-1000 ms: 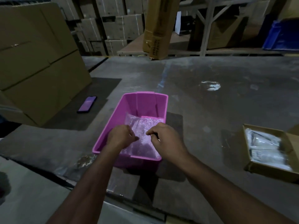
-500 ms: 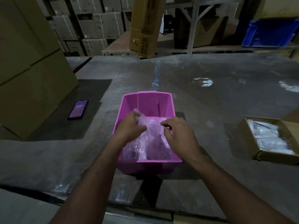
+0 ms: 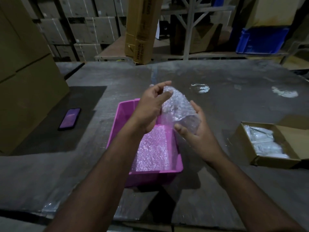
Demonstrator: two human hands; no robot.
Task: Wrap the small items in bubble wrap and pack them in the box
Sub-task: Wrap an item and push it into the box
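Both hands have come up out of the bin since half a second ago, and a piece of bubble wrap has come up with them. It now hangs over the far half of the bin, not in it.

Nearest, the pink bin [image 3: 151,177] sits on the table [image 3: 234,101] straight in front of the person, within easy reach. A flat layer of wrap, the liner [image 3: 153,149], covers its floor; I take that as the stock of sheets to draw from, though it may be padding.

Above it, the left hand [image 3: 150,108] pinches the top edge of the wrap [image 3: 179,111] between thumb and fingers, while the right hand [image 3: 194,131] cups the lower part, thumb and fingers curled about it. Held at both ends like this, the sheet can be spread or folded. Whether an item is already inside, the dim light will not let me say.

To the right, well apart from the bin, an open carton [image 3: 260,159] holds pale packets [image 3: 265,143], probably the small items or finished parcels.

On the left, a phone [image 3: 69,119] lies face up on a dark mat, out of the way of the work.
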